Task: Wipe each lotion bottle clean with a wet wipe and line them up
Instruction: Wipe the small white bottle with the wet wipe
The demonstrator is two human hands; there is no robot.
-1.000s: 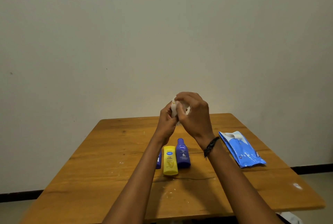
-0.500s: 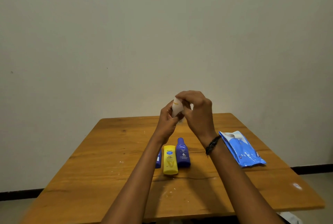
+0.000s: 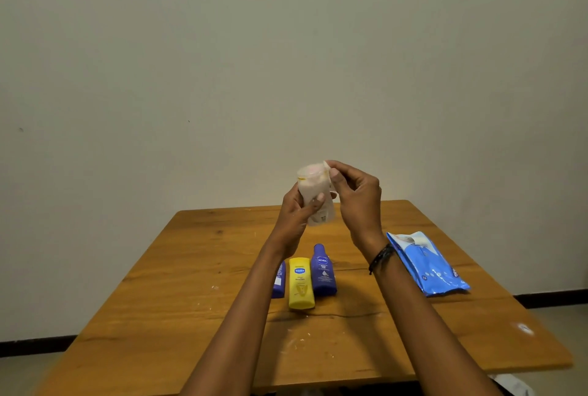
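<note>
On the wooden table, three bottles are laid side by side: a blue bottle half hidden by the left forearm, a yellow bottle and a dark blue bottle. Above them, a pale bottle is gripped by the left hand. A white wipe at its top is pinched by the right hand. A blue wipes pack is laid at the right.

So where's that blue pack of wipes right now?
In the head view the blue pack of wipes lies on the right side of the wooden table, just right of the right forearm.
</note>
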